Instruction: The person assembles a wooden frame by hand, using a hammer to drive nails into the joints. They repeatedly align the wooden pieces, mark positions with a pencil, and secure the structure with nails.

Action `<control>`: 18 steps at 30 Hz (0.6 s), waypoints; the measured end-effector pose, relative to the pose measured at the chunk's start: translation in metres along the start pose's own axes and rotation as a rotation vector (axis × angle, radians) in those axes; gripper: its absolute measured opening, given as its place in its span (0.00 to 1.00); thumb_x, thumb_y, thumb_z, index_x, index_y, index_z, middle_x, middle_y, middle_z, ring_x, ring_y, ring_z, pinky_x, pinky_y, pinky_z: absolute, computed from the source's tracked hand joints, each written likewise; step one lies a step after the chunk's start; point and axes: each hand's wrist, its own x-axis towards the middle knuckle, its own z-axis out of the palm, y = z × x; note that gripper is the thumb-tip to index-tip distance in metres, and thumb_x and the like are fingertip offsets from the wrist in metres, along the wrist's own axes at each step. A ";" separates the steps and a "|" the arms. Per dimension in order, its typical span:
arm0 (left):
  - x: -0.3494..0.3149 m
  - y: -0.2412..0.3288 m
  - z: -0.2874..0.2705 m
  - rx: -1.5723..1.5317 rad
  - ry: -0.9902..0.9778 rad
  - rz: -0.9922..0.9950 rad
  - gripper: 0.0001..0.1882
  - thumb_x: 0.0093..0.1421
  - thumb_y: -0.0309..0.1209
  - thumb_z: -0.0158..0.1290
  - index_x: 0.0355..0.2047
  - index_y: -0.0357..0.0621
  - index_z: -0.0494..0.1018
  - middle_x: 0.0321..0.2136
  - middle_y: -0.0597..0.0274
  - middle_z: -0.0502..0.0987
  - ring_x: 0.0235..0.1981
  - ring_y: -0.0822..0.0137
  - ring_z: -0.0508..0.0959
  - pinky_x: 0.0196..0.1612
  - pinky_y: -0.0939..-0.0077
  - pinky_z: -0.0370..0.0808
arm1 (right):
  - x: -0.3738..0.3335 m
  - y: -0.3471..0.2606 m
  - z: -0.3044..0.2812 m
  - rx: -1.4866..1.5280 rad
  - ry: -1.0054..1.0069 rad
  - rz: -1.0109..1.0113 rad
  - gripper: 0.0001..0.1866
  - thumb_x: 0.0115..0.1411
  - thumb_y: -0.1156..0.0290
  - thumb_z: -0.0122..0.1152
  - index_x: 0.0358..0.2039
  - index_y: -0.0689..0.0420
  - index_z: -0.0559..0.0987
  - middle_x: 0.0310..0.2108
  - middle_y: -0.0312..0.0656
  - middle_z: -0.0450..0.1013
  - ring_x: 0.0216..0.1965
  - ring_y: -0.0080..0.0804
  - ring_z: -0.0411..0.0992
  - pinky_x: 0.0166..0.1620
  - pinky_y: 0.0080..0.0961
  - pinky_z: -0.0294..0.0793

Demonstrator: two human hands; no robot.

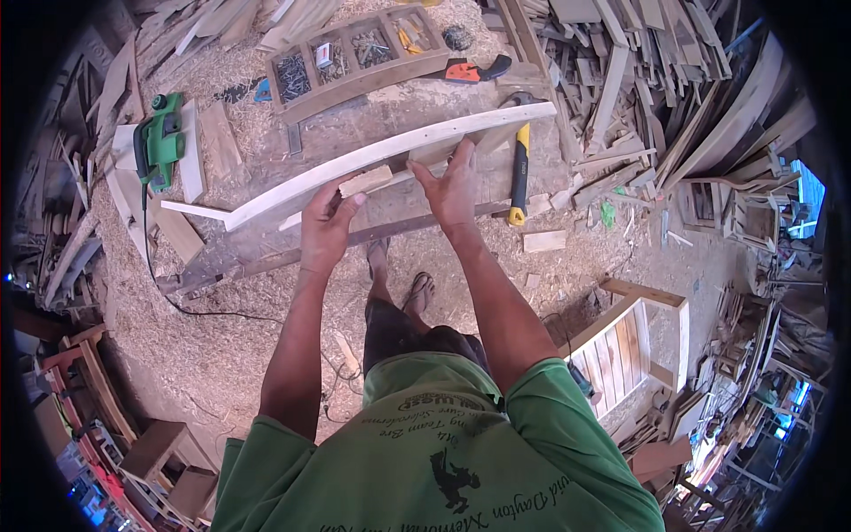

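My left hand [326,223] is closed around a short, rough wood block [365,181], thumb at its near side. Just beyond it, a long pale wooden board [390,144] runs across the workbench [346,115], part of a frame standing on edge. My right hand [452,188] grips the near side of this wooden frame, thumb and fingers spread around a piece whose exact shape is partly hidden. Right of that hand lies a hammer [520,168] with a yellow and black handle; its head shows past the board's far edge.
A compartment tray [359,87] of nails and an orange-handled saw [470,71] lie at the bench's far side. A green electric planer [162,142] sits left, its cord [208,312] trailing to the floor. A slatted frame [612,346] stands lower right. Stacked wood scraps [603,80] crowd the far right.
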 end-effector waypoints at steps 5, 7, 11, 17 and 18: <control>0.009 -0.014 -0.006 -0.021 0.012 -0.029 0.21 0.73 0.24 0.63 0.63 0.32 0.78 0.54 0.59 0.86 0.54 0.72 0.82 0.61 0.74 0.77 | 0.000 -0.006 -0.004 0.002 -0.020 0.041 0.49 0.55 0.64 0.86 0.68 0.70 0.65 0.58 0.65 0.72 0.60 0.70 0.71 0.61 0.55 0.74; 0.010 -0.016 -0.003 -0.071 0.031 -0.003 0.19 0.73 0.24 0.64 0.62 0.33 0.79 0.52 0.62 0.86 0.53 0.73 0.82 0.59 0.75 0.78 | -0.002 -0.009 -0.010 0.012 -0.026 0.031 0.48 0.55 0.64 0.85 0.68 0.70 0.66 0.60 0.66 0.72 0.60 0.71 0.71 0.61 0.55 0.75; 0.008 -0.006 -0.003 0.039 0.004 -0.021 0.18 0.74 0.25 0.62 0.62 0.35 0.78 0.49 0.65 0.85 0.48 0.76 0.81 0.54 0.75 0.78 | -0.010 -0.027 -0.041 -0.139 -0.142 0.041 0.43 0.58 0.63 0.81 0.69 0.64 0.72 0.65 0.64 0.74 0.62 0.67 0.74 0.62 0.51 0.77; 0.010 -0.019 -0.006 -0.014 0.031 0.009 0.16 0.72 0.26 0.63 0.58 0.35 0.80 0.43 0.63 0.87 0.45 0.74 0.80 0.53 0.75 0.77 | 0.023 -0.135 -0.076 -0.340 -0.248 -0.505 0.34 0.57 0.60 0.80 0.62 0.60 0.82 0.57 0.53 0.79 0.61 0.58 0.76 0.65 0.49 0.75; 0.010 -0.018 -0.003 -0.026 0.033 0.018 0.16 0.72 0.26 0.63 0.58 0.35 0.80 0.43 0.63 0.87 0.45 0.73 0.81 0.53 0.74 0.78 | 0.037 -0.129 -0.066 -0.358 -0.298 -0.594 0.34 0.56 0.60 0.81 0.61 0.60 0.83 0.54 0.52 0.80 0.59 0.57 0.77 0.64 0.49 0.76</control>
